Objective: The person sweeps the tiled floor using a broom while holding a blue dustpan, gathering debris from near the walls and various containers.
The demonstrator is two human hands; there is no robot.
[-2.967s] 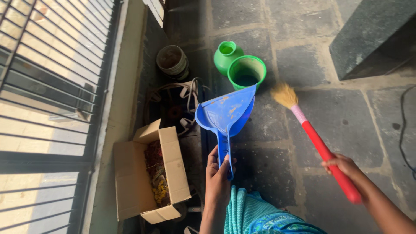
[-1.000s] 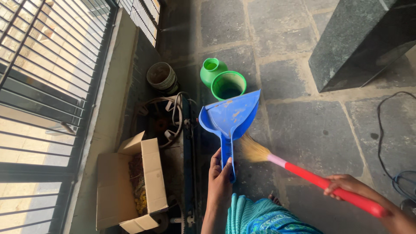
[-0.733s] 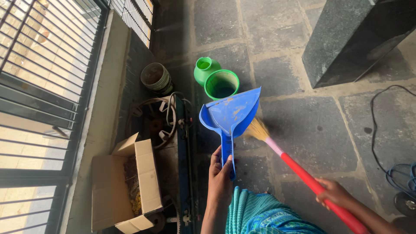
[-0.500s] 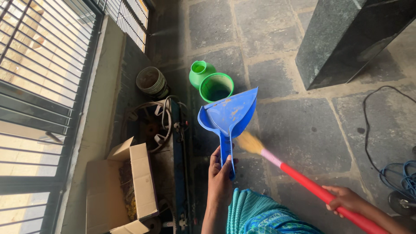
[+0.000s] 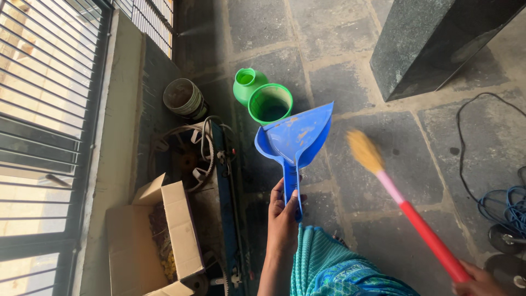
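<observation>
Blue dustpan (image 5: 296, 140) up in air, broom (image 5: 402, 205) out to the right.
L hand (image 5: 283, 222) grip wrapped round pan handle, scoop tipped above green pots (image 5: 263, 98); R hand (image 5: 482, 280) grip clasps red broom end, bristles w/ floor (image 5: 383, 137) just under, prob. sweeping.

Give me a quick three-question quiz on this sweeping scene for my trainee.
1. True or false: the left hand grips the handle of the blue dustpan.
2. Which end of the broom does the right hand hold? A) the straw bristles B) the red handle C) the pink collar
3. Fill in: the open cardboard box lies beside the metal ____.

Key:
1. True; the fingers wrap the handle and the pan is held off the stone floor.
2. B; the bristles hang apart from the dustpan, to its right.
3. Grille, along the left edge of the view.
</observation>
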